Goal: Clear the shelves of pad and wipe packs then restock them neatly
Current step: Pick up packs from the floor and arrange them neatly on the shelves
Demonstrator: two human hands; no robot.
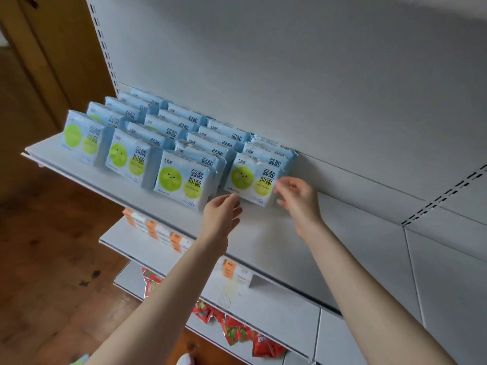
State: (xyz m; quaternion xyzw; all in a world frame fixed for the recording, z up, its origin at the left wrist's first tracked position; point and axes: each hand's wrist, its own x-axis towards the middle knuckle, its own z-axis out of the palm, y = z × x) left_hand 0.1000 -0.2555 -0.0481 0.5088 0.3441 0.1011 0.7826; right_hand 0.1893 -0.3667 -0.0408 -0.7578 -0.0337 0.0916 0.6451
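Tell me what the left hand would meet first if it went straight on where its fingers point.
The front pad pack of the rightmost row. The left hand points at its lower left corner, fingertips at or near it; depth is unclear, so contact is uncertain.

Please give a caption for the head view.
Left hand and right hand touch the rightmost pad pack on the shelf.

Right of the fingers (pixel 228 201), bare shelf (pixel 355 227) all the way along, wide enough to pass. Above, open air up the back panel (pixel 290 75). Left and behind, blocked by upright packs (pixel 181 180) in close rows, reaching the panel. Toward the front edge, a free strip of shelf.
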